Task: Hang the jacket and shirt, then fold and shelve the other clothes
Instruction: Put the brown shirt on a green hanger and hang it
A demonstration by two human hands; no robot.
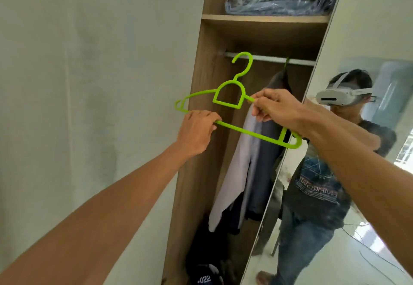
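Two hands hold the bare hanger (252,133), left hand (196,131) curled round its bottom bar, right hand (277,110) pinching an arm; tilted near the rail (268,58), its hook could snag the hung jacket (266,162).

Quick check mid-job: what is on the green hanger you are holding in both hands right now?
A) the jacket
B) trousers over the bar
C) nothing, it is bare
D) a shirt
C: the green hanger, gripped by the left hand on its lower bar and by the right hand on its shoulder, carries no cloth. The grey garment behind it hangs from the rod.
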